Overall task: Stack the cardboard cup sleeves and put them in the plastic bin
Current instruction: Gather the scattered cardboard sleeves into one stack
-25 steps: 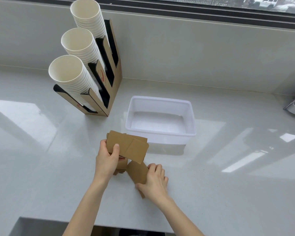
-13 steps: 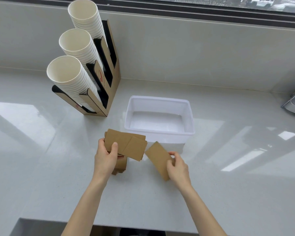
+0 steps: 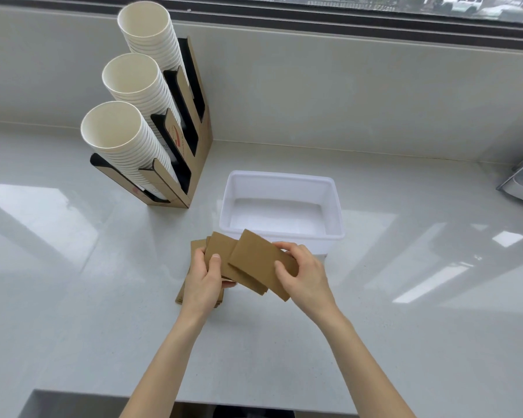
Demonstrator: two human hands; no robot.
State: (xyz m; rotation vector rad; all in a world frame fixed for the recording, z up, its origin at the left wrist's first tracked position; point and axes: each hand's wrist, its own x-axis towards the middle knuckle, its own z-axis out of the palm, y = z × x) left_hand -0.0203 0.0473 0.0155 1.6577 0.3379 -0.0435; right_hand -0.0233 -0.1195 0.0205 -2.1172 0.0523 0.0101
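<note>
While the pale counter (image 3: 375, 342) spreads wide under everything, the cup dispenser (image 3: 175, 140) with its three tilted rows of white paper cups stands at about ten o'clock, and the white plastic bin (image 3: 332, 206) sits at twelve o'clock from the hands, nothing in it so far. At centre, the left hand (image 3: 204, 285) is closed on a loose fan of cardboard cup sleeves (image 3: 221, 251), thumb on top and fingers beneath, held just above a few more sleeves (image 3: 183, 292) lying flat on the counter. A second ago the right hand (image 3: 305, 276) was down at the counter picking up one sleeve; now it has carried that sleeve (image 3: 257, 260) across and lays it over the fan, thumb and fingertips pinched on its right end. So the stack grows by one (the edges are not squared yet). My judgement: gathering is midway, the remaining sleeves come next, and the bin step has not begun.
</note>
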